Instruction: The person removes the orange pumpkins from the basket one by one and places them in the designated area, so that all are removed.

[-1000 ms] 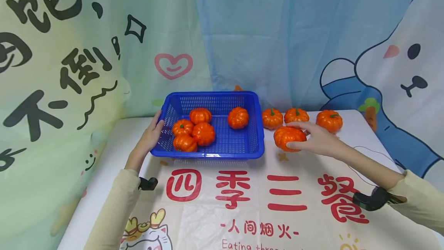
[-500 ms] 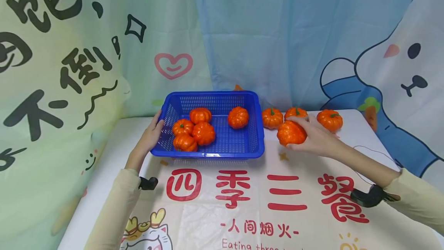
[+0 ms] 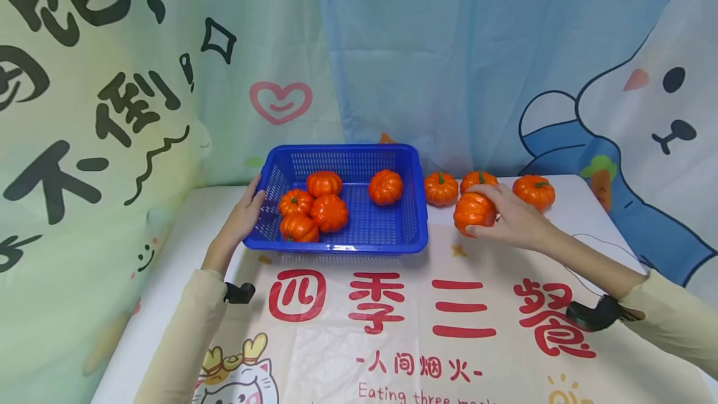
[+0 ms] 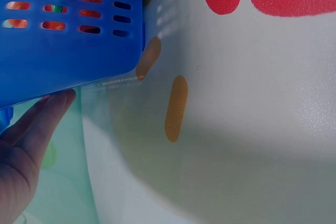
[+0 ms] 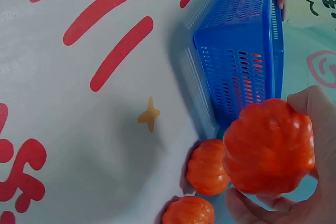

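Observation:
My right hand [image 3: 518,220] grips a small orange toy pumpkin [image 3: 473,212] between thumb and fingers, to the right of the blue plastic basket [image 3: 387,248]. In the right wrist view the held pumpkin [image 5: 270,148] shows its ribbed side close to the camera. My left hand [image 3: 242,217] lies along the basket's left side, its fingers [image 4: 44,124] fairly straight against the outer wall in the left wrist view. Inside the basket, several pumpkins cluster at the left, such as one near the middle [image 3: 330,213], and a single pumpkin [image 3: 385,187] sits apart at the right.
Three more pumpkins stand right of the basket along the table's back: one beside it [image 3: 440,189], one partly behind the held pumpkin [image 3: 478,179], one farther right [image 3: 534,192]. A printed cloth [image 3: 336,348] covers the table [image 3: 151,304]. A patterned curtain [image 3: 392,67] hangs behind.
The pumpkin in my right hand has turned in the fingers and shifted slightly right. My left hand has stayed at the basket, and the other pumpkins keep their places.

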`<state>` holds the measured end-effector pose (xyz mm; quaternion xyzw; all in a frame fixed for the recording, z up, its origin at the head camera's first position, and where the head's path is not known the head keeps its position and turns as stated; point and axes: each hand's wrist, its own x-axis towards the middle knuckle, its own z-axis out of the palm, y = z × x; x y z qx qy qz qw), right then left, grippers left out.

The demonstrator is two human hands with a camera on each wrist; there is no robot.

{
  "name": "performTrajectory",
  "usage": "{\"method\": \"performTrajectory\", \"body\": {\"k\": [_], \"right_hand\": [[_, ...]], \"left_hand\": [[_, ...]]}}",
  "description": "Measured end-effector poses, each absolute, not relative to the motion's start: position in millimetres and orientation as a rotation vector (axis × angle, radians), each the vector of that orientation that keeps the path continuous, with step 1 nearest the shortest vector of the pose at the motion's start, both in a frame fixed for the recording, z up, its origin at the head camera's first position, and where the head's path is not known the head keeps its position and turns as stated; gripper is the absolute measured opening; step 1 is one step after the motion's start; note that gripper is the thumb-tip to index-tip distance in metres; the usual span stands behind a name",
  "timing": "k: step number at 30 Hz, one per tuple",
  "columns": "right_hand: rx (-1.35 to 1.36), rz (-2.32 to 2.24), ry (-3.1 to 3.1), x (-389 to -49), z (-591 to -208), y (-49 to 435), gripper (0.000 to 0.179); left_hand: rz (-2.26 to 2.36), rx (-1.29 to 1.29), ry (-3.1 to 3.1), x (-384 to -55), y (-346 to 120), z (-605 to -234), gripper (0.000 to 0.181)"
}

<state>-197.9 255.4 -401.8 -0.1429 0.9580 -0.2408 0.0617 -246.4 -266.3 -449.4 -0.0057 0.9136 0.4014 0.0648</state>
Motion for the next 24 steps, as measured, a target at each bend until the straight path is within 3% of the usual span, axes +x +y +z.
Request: {"method": "performTrajectory", "body": {"k": [11, 19, 24], "right_hand": [[-0.397, -0.821, 2.893, -194, -407, 266, 0.071], [-0.495, -0.86, 2.906, -190, -421, 271, 0.082], [-0.48, -0.901, 2.843, -188, -429, 269, 0.08]], "left_hand": [[1.194, -0.014, 2.765, -247, -267, -445, 0.059], [1.194, -0.016, 2.762, -246, -268, -447, 0.059], [1.193, -0.019, 2.758, -246, -268, -448, 0.059]]}}
